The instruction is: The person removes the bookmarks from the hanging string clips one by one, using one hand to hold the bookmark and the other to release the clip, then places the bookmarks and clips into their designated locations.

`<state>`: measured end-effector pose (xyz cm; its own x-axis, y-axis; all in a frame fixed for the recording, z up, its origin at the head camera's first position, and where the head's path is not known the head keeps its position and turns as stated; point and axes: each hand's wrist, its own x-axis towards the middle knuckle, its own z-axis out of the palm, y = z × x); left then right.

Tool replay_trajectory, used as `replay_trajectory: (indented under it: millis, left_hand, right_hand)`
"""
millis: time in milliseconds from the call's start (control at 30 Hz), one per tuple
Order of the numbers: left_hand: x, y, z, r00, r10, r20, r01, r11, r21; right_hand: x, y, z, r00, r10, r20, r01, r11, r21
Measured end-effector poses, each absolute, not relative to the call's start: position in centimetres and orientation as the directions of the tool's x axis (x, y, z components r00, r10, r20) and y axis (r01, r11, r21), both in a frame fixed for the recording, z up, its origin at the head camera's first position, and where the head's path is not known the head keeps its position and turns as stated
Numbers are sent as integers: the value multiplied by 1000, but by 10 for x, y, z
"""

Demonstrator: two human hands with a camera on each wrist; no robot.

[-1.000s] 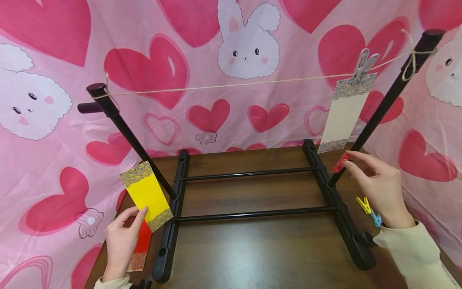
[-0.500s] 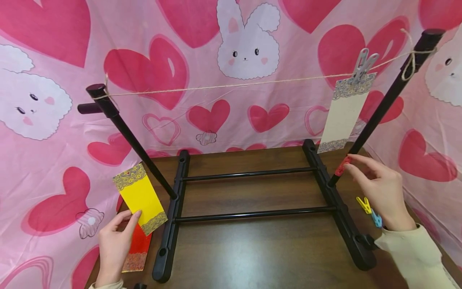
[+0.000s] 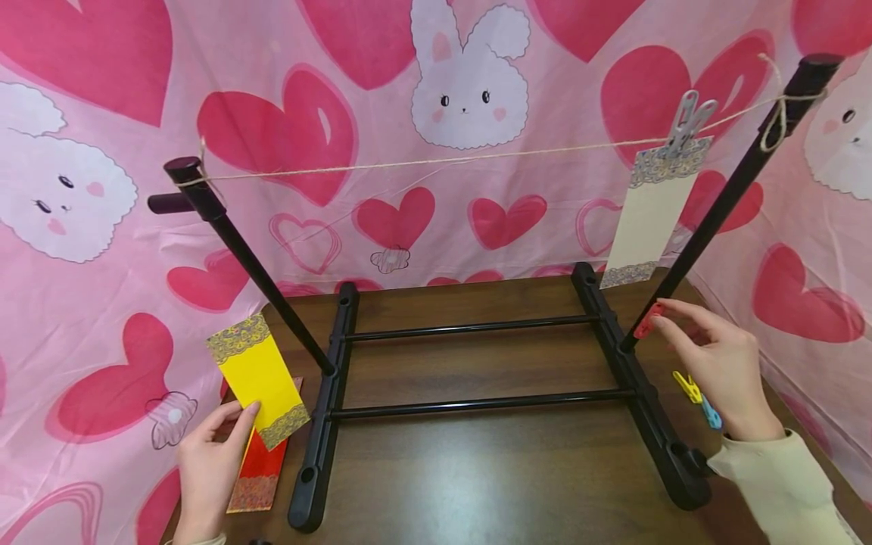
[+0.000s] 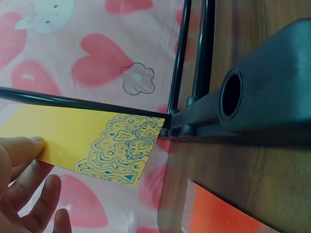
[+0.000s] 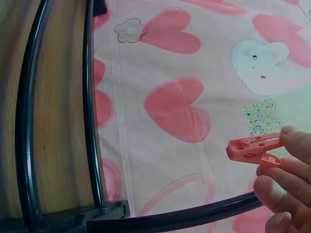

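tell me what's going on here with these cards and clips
A person pinches a yellow card in the left hand and a red clip in the right hand. A cream card hangs on the string from a grey clip, near the right post. The yellow card is not on the string. A red card lies on the table at the left; a yellow clip and a blue clip lie at the right.

The left hand (image 4: pixel 24 189) pinches a yellow card (image 4: pixel 82 141) near a black frame (image 4: pixel 272 92) and red card (image 4: pixel 218 216).
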<state>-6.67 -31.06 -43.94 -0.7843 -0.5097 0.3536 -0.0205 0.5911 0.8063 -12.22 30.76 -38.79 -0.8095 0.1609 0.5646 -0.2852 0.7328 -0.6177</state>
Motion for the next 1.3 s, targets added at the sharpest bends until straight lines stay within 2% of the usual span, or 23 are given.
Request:
replay_trajectory:
  millis: [167,733,1300]
  left_hand:
    - [-64,-313,-439,-777,-531,338,-38,576,816]
    - [-57,-329,-443,-753,-520,404,-2,615,788]
    - [-56,-346,-453,-748,-537,389,-56,635,770]
  right_hand:
    - [-122,309,-392,-812,160,562,-283,734,-617]
    - [-120,317,-401,-836,170,521,-250,729,-638]
    - [-118,321,-407,-833,183,522,-233,740,-631]
